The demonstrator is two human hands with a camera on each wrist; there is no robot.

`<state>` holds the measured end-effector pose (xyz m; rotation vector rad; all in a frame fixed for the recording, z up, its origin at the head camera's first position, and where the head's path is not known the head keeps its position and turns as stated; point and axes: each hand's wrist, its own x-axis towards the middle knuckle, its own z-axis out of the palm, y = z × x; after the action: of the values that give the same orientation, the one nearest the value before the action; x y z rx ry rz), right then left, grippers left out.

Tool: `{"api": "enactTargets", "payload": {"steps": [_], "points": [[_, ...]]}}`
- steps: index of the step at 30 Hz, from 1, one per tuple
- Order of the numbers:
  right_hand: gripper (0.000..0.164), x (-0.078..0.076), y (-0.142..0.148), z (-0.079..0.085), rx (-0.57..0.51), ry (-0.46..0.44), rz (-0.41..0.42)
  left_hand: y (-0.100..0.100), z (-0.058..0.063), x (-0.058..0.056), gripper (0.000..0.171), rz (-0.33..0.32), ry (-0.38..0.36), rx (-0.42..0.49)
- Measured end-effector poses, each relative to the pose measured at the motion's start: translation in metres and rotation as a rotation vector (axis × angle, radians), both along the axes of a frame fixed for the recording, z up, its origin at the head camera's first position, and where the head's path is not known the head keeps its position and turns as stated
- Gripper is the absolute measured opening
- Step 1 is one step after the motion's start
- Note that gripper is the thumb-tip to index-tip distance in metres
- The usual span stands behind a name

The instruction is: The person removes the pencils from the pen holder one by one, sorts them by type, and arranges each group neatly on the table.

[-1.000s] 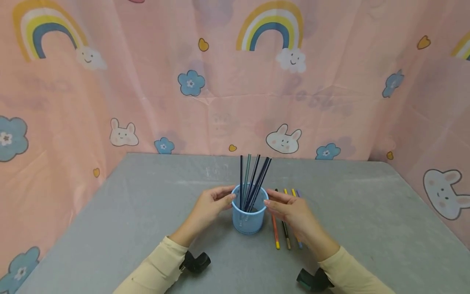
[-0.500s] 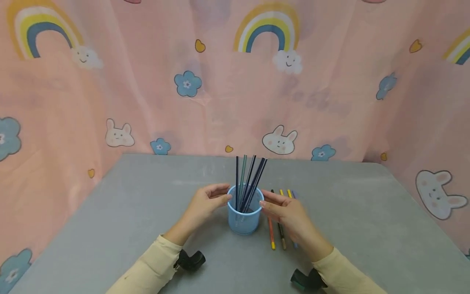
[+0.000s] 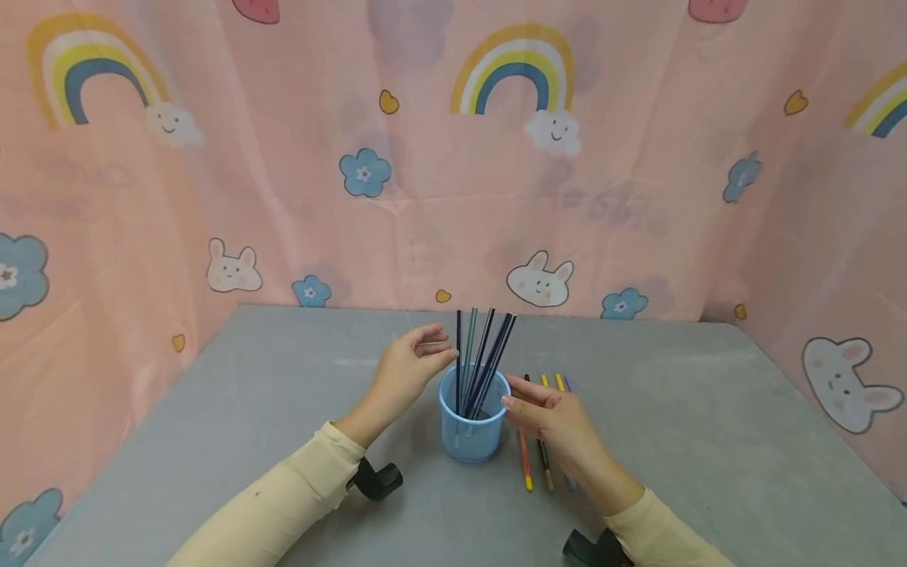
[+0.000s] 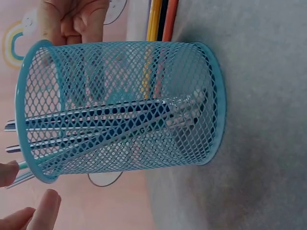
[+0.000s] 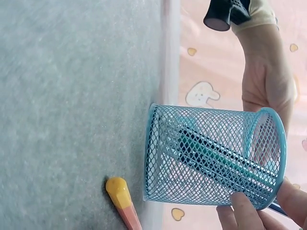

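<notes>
A light blue mesh pen cup (image 3: 471,442) stands upright on the grey table. Several slim dark sticks, pencil-like, and a teal one (image 3: 471,339) lean inside it, their tops above the rim. At the cup's right side my right hand (image 3: 565,431) pinches the rim, thumb at the edge and fingers against the outer mesh (image 5: 211,158). My left hand (image 3: 401,379) is raised at the upper left, off the cup, fingers extended and apart. Its thumb tip is beside the leftmost stick; whether they touch I cannot tell.
Several coloured pencils lie to the right of the cup, partly behind my right hand: an orange one (image 3: 525,461), a dark one (image 3: 545,465), yellow ones and a blue-violet one. A pink printed curtain (image 3: 425,228) hangs behind the table (image 3: 340,504).
My left hand has let go of the cup's left side and risen to the sticks' height. The right hand keeps its place on the rim, and the cup has stayed put.
</notes>
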<state>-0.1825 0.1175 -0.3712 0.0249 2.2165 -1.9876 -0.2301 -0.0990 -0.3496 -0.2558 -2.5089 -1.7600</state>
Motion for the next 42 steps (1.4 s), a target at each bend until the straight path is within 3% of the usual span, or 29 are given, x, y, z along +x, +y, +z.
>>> {"api": "enactTargets", "payload": {"steps": [9, 15, 24, 32, 38, 42], "points": [[0.046, -0.001, 0.002, 0.002, 0.017, 0.013, 0.02, 0.006, 0.01, -0.01, 0.044, -0.019, -0.075, 0.114], [0.045, 0.0, 0.001, 0.001, 0.011, 0.002, 0.015, 0.009, 0.01, -0.012, 0.044, -0.016, -0.129, 0.144], [0.046, -0.001, 0.003, 0.0, 0.02, 0.015, 0.015, 0.017, 0.015, -0.02, 0.041, 0.017, -0.081, 0.034], [0.045, 0.002, 0.001, -0.002, 0.014, -0.005, 0.021, 0.017, 0.014, -0.016, 0.033, 0.015, -0.122, 0.053], [0.047, 0.002, 0.001, -0.004, 0.012, 0.004, 0.021, 0.016, 0.012, -0.015, 0.025, 0.025, -0.109, 0.091], [0.047, 0.0, 0.003, -0.001, 0.02, 0.017, 0.024, 0.015, 0.021, -0.018, 0.024, 0.006, -0.073, 0.118]]}}
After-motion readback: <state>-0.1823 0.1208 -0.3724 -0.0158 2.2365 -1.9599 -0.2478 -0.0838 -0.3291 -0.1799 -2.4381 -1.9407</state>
